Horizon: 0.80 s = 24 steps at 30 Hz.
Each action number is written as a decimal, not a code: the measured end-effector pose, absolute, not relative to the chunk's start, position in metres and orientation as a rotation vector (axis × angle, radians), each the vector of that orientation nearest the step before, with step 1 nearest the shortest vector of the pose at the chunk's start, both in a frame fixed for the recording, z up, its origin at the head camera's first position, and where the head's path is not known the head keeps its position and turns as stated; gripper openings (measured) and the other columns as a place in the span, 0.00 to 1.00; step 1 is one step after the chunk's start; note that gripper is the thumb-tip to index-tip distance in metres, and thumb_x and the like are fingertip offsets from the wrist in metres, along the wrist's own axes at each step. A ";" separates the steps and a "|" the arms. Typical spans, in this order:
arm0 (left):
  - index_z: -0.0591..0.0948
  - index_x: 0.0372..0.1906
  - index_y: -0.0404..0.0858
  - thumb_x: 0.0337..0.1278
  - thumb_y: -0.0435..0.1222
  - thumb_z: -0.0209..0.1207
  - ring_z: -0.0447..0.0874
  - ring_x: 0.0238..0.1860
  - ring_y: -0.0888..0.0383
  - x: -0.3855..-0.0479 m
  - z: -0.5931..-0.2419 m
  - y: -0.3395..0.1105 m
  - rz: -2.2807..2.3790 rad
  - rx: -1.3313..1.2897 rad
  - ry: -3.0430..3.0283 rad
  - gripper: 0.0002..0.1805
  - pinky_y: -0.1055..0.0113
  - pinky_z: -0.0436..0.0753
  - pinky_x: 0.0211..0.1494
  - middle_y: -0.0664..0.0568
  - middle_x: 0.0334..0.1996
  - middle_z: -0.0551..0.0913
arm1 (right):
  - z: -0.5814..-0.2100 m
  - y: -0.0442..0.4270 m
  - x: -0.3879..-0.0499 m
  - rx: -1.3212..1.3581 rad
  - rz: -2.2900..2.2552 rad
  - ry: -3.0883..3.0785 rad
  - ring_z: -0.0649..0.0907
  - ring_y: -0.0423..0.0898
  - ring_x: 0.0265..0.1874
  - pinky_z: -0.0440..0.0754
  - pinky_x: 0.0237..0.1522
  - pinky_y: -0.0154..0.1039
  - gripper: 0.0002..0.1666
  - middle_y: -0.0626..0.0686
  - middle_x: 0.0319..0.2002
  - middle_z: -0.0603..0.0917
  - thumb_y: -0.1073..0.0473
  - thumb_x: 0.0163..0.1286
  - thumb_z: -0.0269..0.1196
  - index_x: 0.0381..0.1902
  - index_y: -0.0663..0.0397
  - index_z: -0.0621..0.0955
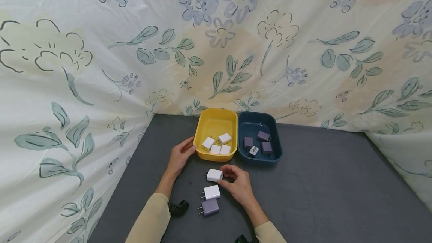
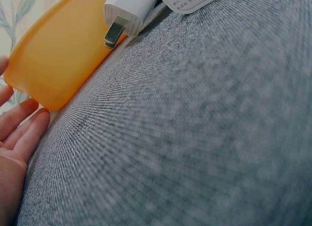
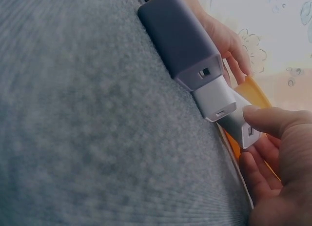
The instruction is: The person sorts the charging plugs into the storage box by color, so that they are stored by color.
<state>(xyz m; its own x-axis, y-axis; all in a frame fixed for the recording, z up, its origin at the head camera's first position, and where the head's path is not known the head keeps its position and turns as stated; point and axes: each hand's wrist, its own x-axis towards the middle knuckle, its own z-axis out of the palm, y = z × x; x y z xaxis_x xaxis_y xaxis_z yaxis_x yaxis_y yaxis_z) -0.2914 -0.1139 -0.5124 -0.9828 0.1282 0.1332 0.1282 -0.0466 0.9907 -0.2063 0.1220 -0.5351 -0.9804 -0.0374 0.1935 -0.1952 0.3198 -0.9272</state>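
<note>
My right hand [image 1: 239,185] pinches a white charger [image 1: 214,175] by its right end, thumb below and fingers above; the right wrist view shows the thumb on this charger [image 3: 240,122]. Nearer the body lie another white charger [image 1: 212,192] and a purple charger [image 1: 210,207], prongs pointing left. My left hand [image 1: 179,159] touches the left side of the yellow bin [image 1: 200,134] with its fingertips; in the left wrist view the hand [image 2: 18,133] has its fingers extended against the bin [image 2: 53,65]. Several white chargers [image 1: 225,138] sit inside the yellow bin.
Right beside the yellow bin stands a dark blue bin [image 1: 278,138] holding several purple chargers [image 1: 263,136] and a small black-and-white charger [image 1: 254,151]. Both are at the back of the grey table [image 1: 324,183], in front of a floral cloth [image 1: 233,51].
</note>
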 end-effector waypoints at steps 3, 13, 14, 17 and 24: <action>0.72 0.67 0.32 0.62 0.33 0.62 0.76 0.62 0.40 -0.291 -0.512 -0.113 2.242 0.280 2.181 0.28 0.74 0.83 0.50 0.34 0.62 0.76 | -0.535 0.122 -0.207 0.205 1.745 -2.430 0.85 0.45 0.40 0.84 0.46 0.31 0.23 0.50 0.43 0.87 0.67 0.48 0.76 0.45 0.53 0.84; 0.73 0.66 0.33 0.63 0.34 0.61 0.81 0.58 0.52 -0.293 -0.514 -0.112 2.202 0.244 2.240 0.27 0.73 0.83 0.49 0.35 0.62 0.76 | -0.535 0.121 -0.207 0.174 1.770 -2.399 0.85 0.44 0.40 0.84 0.46 0.32 0.24 0.50 0.43 0.87 0.68 0.48 0.76 0.45 0.55 0.84; 0.73 0.66 0.33 0.63 0.34 0.62 0.81 0.58 0.53 -0.294 -0.517 -0.113 2.206 0.241 2.237 0.27 0.73 0.83 0.49 0.35 0.62 0.76 | -0.535 0.121 -0.207 0.170 1.775 -2.397 0.85 0.44 0.40 0.84 0.46 0.32 0.24 0.50 0.43 0.87 0.68 0.48 0.76 0.45 0.55 0.84; 0.73 0.66 0.35 0.63 0.35 0.62 0.80 0.60 0.49 -0.300 -0.527 -0.113 2.223 0.230 2.220 0.27 0.73 0.83 0.50 0.37 0.63 0.76 | -0.535 0.121 -0.207 0.168 1.779 -2.391 0.84 0.45 0.40 0.84 0.46 0.33 0.24 0.50 0.44 0.87 0.67 0.48 0.76 0.45 0.55 0.84; 0.75 0.66 0.40 0.61 0.40 0.64 0.79 0.61 0.46 -0.306 -0.540 -0.113 2.229 0.230 2.258 0.28 0.73 0.83 0.50 0.41 0.62 0.78 | -0.535 0.121 -0.207 0.154 1.780 -2.390 0.84 0.45 0.40 0.84 0.46 0.33 0.23 0.51 0.43 0.87 0.66 0.48 0.77 0.44 0.51 0.84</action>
<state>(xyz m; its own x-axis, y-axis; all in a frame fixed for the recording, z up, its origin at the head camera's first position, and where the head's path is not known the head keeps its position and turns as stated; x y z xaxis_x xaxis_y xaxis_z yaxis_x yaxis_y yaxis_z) -0.3062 -0.1129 -0.5396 -0.9888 0.0749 0.1294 0.1304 0.0079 0.9914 -0.2067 0.1209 -0.5353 -0.9823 0.0117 0.1870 -0.1758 0.2874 -0.9415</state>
